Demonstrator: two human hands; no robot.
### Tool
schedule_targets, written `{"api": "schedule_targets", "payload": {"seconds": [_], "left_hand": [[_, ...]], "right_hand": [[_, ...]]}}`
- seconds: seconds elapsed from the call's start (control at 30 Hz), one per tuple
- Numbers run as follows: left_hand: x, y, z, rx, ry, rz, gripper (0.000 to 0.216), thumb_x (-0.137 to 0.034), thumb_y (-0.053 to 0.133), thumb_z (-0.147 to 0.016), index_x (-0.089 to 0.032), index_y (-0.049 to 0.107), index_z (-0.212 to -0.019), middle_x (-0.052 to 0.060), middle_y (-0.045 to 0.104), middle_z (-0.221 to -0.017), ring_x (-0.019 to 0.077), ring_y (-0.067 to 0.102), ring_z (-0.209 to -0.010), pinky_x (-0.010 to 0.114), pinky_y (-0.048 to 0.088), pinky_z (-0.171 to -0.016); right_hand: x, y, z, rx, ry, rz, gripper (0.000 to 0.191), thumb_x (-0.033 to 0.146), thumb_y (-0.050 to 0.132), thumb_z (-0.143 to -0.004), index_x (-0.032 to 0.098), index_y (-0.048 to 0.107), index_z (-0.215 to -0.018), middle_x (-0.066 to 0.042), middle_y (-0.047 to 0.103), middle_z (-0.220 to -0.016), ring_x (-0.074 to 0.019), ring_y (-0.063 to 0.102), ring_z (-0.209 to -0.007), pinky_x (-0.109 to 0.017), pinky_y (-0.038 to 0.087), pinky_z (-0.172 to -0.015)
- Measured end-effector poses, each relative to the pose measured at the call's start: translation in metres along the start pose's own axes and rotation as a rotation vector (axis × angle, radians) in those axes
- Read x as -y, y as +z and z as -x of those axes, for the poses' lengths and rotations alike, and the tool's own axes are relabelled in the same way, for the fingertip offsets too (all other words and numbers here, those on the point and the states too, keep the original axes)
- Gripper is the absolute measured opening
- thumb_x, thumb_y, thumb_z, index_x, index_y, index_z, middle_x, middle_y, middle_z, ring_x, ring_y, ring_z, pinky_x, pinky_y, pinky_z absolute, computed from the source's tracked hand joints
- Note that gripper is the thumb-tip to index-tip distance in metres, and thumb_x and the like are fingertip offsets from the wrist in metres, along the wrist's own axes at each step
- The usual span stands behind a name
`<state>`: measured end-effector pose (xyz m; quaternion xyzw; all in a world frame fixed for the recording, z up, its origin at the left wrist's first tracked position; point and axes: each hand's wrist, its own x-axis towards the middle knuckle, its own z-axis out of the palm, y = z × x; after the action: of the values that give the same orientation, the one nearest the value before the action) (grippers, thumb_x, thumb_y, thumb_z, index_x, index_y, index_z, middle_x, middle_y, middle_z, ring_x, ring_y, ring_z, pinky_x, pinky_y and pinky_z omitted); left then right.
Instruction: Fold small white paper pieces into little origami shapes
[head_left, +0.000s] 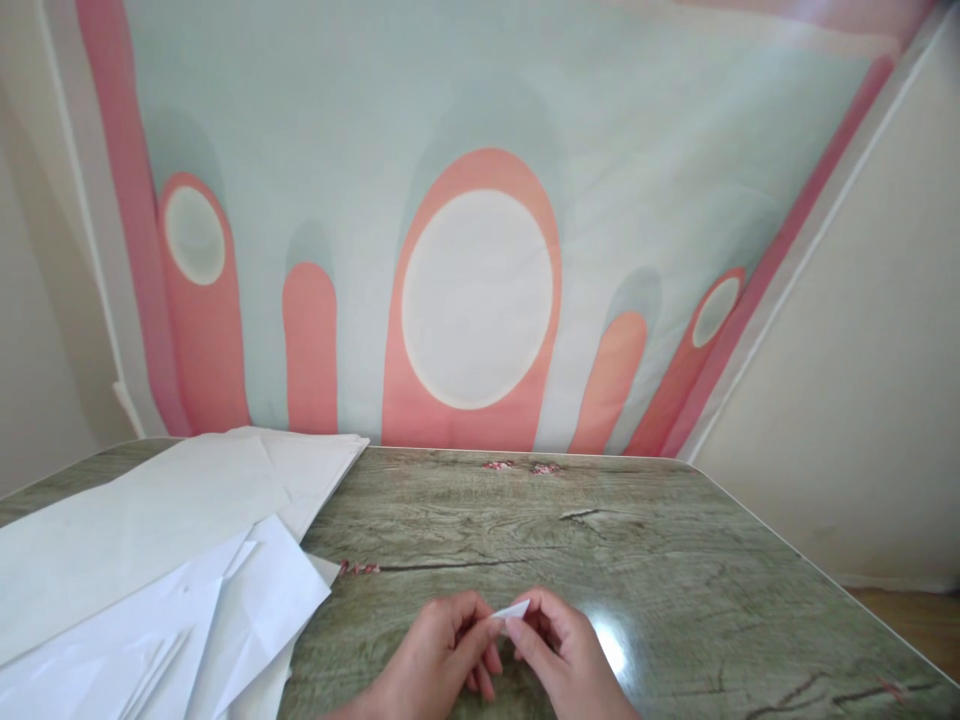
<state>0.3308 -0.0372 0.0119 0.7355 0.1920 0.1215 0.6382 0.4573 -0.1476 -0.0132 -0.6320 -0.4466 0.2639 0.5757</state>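
Note:
A small folded piece of white paper point(511, 610) is pinched between my two hands, just above the table near its front edge. My left hand point(442, 650) grips its left end between thumb and forefinger, the other fingers curled below. On the other side my right hand point(559, 650) holds the right end with thumb and forefinger. The paper comes to a point at its upper right. My fingers cover its lower part, so the full shape of the fold is hidden.
Large white sheets point(172, 500) lie stacked on the left of the wood-patterned table point(637, 560). Smaller cut and creased papers point(262, 600) rest on top of them. Behind the table hangs a pale green and coral backdrop point(480, 110).

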Motion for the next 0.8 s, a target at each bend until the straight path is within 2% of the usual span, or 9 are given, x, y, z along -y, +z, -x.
{"api": "schedule_targets", "payload": {"seconds": [0.17,0.3,0.43,0.57,0.67,0.8], "left_hand": [[0.007,-0.002,-0.001,0.011,0.031,0.049,0.041,-0.053,0.050,-0.085,-0.014,0.052,-0.075,-0.001,0.058,-0.063,0.0106,0.057,-0.050,0.020,0.043,-0.049],[0.009,-0.003,-0.002,0.007,0.051,0.057,0.042,-0.052,0.048,-0.088,-0.013,0.053,-0.075,-0.001,0.059,-0.064,0.0105,0.056,-0.051,0.020,0.042,-0.050],[0.007,-0.007,-0.005,-0.008,0.069,0.035,0.044,-0.053,0.048,-0.088,-0.012,0.057,-0.075,0.001,0.059,-0.064,0.0115,0.055,-0.056,0.021,0.042,-0.052],[-0.001,-0.015,-0.005,0.074,0.035,0.058,0.044,-0.053,0.056,-0.082,-0.010,0.059,-0.075,0.000,0.058,-0.062,0.0094,0.051,-0.052,0.019,0.038,-0.049],[-0.006,-0.019,-0.004,0.153,0.020,0.135,0.042,-0.052,0.060,-0.081,-0.010,0.059,-0.077,0.002,0.061,-0.068,0.0096,0.054,-0.054,0.019,0.040,-0.050],[-0.010,-0.020,-0.003,0.232,0.046,0.204,0.039,-0.049,0.061,-0.081,-0.010,0.061,-0.089,0.004,0.064,-0.079,0.0105,0.058,-0.060,0.020,0.042,-0.056]], "right_hand": [[0.008,-0.003,-0.001,0.085,0.008,0.039,0.026,0.043,0.054,-0.086,0.016,0.055,-0.082,0.000,0.054,-0.071,-0.0138,0.050,-0.065,-0.024,0.041,-0.062],[0.010,-0.004,-0.002,0.066,0.040,0.013,0.029,0.044,0.053,-0.086,0.016,0.056,-0.079,0.001,0.052,-0.068,-0.0133,0.048,-0.062,-0.024,0.039,-0.059],[0.014,-0.007,-0.002,0.104,0.056,-0.027,0.028,0.043,0.054,-0.085,0.015,0.058,-0.079,0.001,0.051,-0.067,-0.0122,0.046,-0.060,-0.023,0.037,-0.057],[0.018,-0.010,-0.002,0.148,0.063,-0.052,0.026,0.040,0.058,-0.084,0.015,0.060,-0.078,0.002,0.052,-0.065,-0.0115,0.047,-0.060,-0.022,0.037,-0.058],[0.016,-0.011,-0.002,0.174,0.078,-0.104,0.023,0.038,0.061,-0.083,0.016,0.060,-0.081,0.001,0.057,-0.069,-0.0118,0.051,-0.063,-0.022,0.039,-0.060],[0.009,-0.008,-0.002,0.133,0.077,-0.257,0.024,0.037,0.066,-0.080,0.018,0.054,-0.086,0.000,0.062,-0.074,-0.0145,0.059,-0.070,-0.024,0.043,-0.064]]}}
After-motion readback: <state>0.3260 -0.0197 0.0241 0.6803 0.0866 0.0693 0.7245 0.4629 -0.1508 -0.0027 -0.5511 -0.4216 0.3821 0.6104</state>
